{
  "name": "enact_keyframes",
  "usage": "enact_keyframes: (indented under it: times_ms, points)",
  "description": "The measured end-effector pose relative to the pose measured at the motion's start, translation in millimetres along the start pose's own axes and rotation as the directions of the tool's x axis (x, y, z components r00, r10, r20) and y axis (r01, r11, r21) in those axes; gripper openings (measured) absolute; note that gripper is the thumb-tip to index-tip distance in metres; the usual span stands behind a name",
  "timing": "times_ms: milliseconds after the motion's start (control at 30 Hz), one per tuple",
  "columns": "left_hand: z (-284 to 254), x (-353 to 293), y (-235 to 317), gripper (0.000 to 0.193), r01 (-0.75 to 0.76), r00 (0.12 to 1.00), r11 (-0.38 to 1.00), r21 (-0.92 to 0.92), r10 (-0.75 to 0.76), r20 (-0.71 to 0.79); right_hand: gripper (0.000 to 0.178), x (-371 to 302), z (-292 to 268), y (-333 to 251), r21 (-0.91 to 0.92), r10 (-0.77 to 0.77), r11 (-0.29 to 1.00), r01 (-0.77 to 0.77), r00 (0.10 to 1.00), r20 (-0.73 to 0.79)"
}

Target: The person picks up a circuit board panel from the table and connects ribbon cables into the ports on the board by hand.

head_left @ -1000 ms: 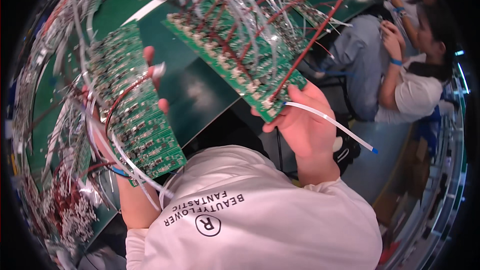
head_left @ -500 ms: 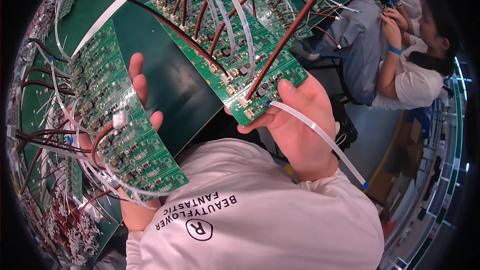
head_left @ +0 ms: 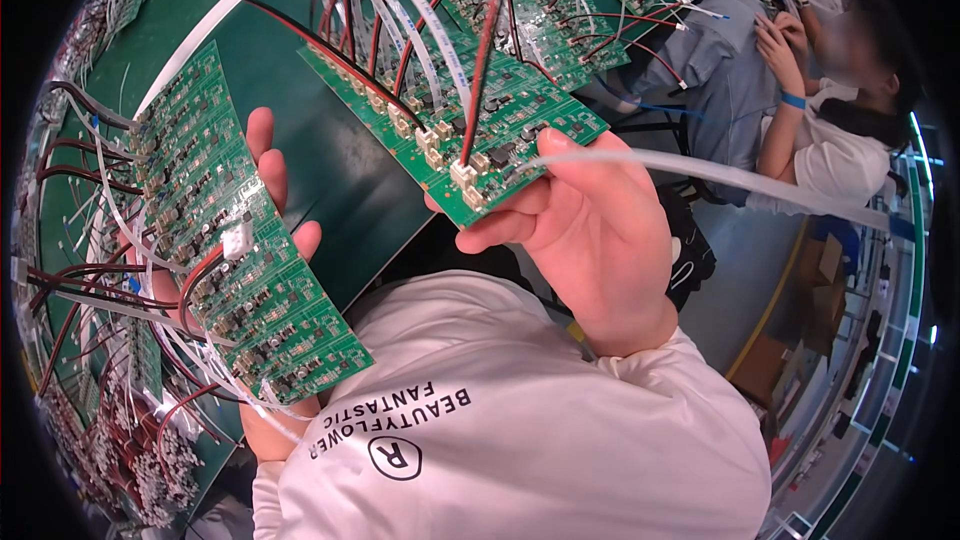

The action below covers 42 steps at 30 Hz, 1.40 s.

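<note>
Long green circuit board, L side at 9 o'clock: narrow strip w/ rows of small components, tilted, running from 10 down to 7 o'clock, resting across the left hand; a white connector w/ red + black wires sits mid-board. Second green circuit board, near 12 o'clock, tilted, pinched at its lower corner by the right hand; red, black and white wires rise from its connectors.

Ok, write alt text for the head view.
A person holds a green circuit board in each hand: the left hand backs a long board, and the right hand grips a wired board and a flat white cable above a green table.
</note>
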<state>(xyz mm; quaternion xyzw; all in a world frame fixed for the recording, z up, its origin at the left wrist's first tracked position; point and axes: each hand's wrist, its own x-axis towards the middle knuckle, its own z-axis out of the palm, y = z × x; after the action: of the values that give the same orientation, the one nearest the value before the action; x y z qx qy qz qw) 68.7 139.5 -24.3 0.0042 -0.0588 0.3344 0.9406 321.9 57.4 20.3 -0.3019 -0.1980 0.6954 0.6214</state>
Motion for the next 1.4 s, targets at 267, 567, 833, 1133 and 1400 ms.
enact_keyframes:
  times_ms: [267,567,833,1133,1400]
  points:
    - [-5.9,2.9,-11.3,0.084,-0.131,0.976,0.987,0.093,0.112,0.187,0.038,1.2,9.9,-2.0,-0.165,0.006,0.986,-0.012,0.999,-0.035]
    - [10.9,6.4,-29.7,0.081,-0.236,0.969,0.966,0.102,0.227,0.099,0.025,-1.3,5.5,-1.4,-0.036,0.001,0.999,-0.006,0.992,-0.123]
    - [19.4,5.4,-36.0,0.081,-0.251,0.967,0.953,0.169,0.254,0.008,0.036,-7.6,-4.7,-7.5,0.054,-0.023,0.998,0.021,0.999,0.05]
    - [34.4,4.9,-43.0,0.081,-0.236,0.971,0.96,0.15,0.237,0.011,0.04,-19.9,-8.7,-36.3,0.103,-0.085,0.993,0.061,0.967,0.239]
    - [41.0,7.7,-47.4,0.078,-0.249,0.968,0.939,0.238,0.249,0.03,0.035,-18.9,-11.0,-55.7,0.015,-0.071,0.997,0.071,0.913,0.401]
